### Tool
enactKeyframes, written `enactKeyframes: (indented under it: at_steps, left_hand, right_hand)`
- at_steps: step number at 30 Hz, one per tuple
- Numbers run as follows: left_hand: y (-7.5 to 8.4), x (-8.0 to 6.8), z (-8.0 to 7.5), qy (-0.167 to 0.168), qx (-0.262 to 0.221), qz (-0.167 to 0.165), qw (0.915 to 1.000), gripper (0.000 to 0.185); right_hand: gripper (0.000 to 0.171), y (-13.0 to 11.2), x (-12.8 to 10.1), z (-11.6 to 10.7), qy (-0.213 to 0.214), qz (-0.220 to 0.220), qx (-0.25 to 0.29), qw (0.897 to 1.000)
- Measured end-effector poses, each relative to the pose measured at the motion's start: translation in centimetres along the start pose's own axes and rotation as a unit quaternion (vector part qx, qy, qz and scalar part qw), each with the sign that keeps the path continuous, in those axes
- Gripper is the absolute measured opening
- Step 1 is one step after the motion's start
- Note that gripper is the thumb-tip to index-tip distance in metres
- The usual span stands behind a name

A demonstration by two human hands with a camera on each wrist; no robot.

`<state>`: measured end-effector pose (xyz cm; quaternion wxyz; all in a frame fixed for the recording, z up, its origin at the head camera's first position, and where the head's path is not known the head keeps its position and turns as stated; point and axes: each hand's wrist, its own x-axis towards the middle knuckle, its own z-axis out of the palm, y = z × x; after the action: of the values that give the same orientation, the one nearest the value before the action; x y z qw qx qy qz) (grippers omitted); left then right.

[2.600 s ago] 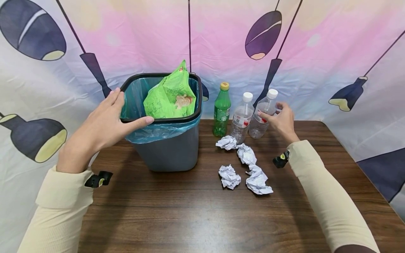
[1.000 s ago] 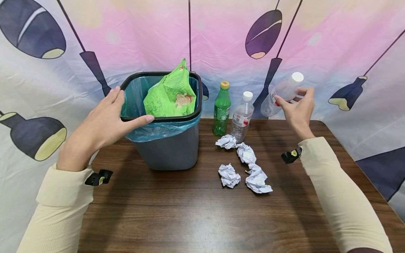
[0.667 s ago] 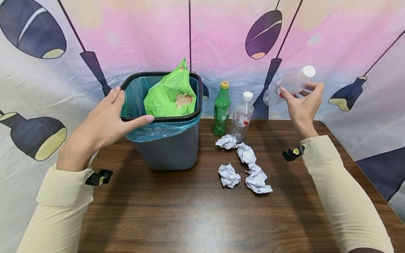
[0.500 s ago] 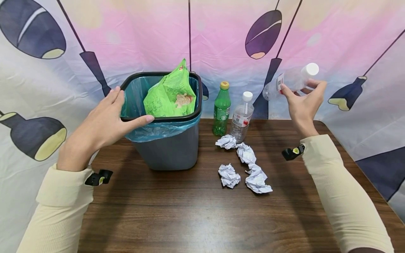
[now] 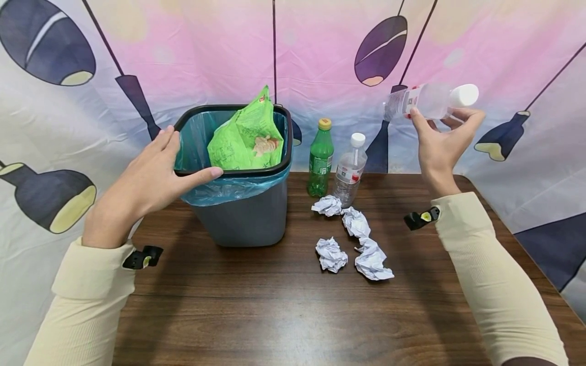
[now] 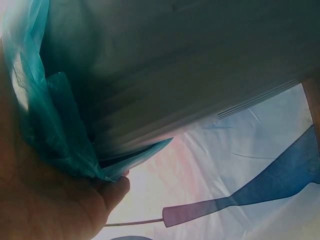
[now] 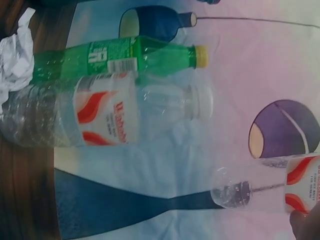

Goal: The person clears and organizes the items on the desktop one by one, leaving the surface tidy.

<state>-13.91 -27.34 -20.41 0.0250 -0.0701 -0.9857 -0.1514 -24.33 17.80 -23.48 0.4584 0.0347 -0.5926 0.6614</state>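
Holding a green bag (image 5: 244, 140), the lined bin (image 5: 242, 218) stands upright.

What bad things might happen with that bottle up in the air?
The right hand holds the clear bottle sideways by fingertips only, so it might slip and topple the green bottle or second clear bottle standing below. The green bag already fills much of the bin, so a tossed bottle could bounce off.
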Motion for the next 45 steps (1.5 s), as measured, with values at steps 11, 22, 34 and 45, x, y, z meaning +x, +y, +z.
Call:
enactKeyframes:
  at_steps: [11, 22, 34, 45]
  left_hand:
    - [0.0, 0.0, 0.1, 0.0, 0.0, 0.0, 1.0, 0.118]
    - [-0.1, 0.0, 0.2, -0.003, 0.004, -0.003, 1.0, 0.119]
    - [0.0, 0.0, 0.1, -0.005, 0.006, -0.004, 1.0, 0.119]
    - [-0.1, 0.1, 0.1, -0.002, 0.005, -0.003, 1.0, 0.118]
  right_hand:
    - [0.063, -1.8, -0.8, 2.0, 0.019, -0.017, 0.088, 0.996]
    - [0.064, -3.5, -2.0, 4.2, 0.027, -0.011, 0.151, 0.988]
    - [0.059, -3.6, -2.4, 6.1, 0.0, 0.011, 0.241, 0.971]
    - [0.057, -3.5, -3.4, 7.7, -0.044, 0.002, 0.273, 0.961]
